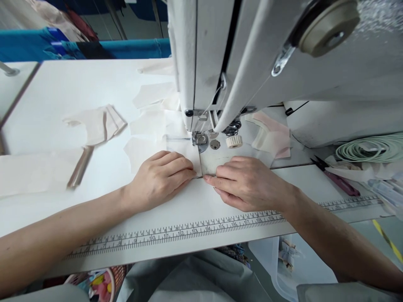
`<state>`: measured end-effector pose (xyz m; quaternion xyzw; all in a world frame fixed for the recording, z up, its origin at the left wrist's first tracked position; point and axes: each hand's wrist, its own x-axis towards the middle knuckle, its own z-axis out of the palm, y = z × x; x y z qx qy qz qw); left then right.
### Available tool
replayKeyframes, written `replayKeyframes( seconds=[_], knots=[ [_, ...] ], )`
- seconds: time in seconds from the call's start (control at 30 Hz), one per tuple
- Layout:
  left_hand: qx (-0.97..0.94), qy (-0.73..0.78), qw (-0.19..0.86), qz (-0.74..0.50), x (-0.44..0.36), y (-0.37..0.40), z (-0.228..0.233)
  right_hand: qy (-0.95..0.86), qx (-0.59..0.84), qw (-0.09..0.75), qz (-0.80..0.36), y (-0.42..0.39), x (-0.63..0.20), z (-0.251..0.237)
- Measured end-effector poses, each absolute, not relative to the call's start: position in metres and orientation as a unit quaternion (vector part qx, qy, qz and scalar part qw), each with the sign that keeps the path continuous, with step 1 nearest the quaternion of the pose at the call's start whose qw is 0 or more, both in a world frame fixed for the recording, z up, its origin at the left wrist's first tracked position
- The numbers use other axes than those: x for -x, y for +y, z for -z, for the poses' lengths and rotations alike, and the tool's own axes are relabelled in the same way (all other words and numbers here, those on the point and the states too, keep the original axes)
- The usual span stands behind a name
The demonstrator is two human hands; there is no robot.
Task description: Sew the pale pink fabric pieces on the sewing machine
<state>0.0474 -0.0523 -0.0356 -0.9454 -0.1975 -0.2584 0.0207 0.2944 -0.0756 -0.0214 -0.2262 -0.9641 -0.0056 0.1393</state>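
Note:
A white fabric piece [182,147] lies under the presser foot [199,138] of a sewing machine [226,54]. My left hand [163,176] rests on this piece, fingers bent and pressed together, its fingertips gripping the near corner. Just to the right, my right hand [248,184] is closed with the index finger pointing at that same corner. Its fingertips are at the fabric edge; whatever sits between them is too small to make out. Several more pale cut pieces [146,126] spread over the table left of the foot.
Stacked pale pieces [105,123] and a folded strip [40,170] lie at left. Pink and white pieces [273,134] sit right of the needle. Thread snips [341,182] and coiled green cord [371,147] are far right. A printed ruler [176,235] runs along the table's front edge.

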Motion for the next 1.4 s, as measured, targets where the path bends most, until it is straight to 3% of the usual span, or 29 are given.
replayKeyframes(
  seconds=[0.23, 0.9, 1.4],
  knots=[
    [0.952, -0.169, 0.075, 0.242, -0.0474, -0.0532, 0.0322, -0.961, 0.227, 0.156, 0.010, -0.0743, -0.2957, 0.0209],
    [0.941, -0.208, 0.029, 0.266, -0.0490, -0.0549, 0.0336, -0.960, 0.238, 0.143, 0.032, -0.0740, -0.2949, 0.0227],
    [0.946, -0.189, 0.073, 0.252, -0.0486, -0.0558, 0.0323, -0.963, 0.241, 0.108, 0.052, -0.0744, -0.2917, 0.0253]
  ],
)
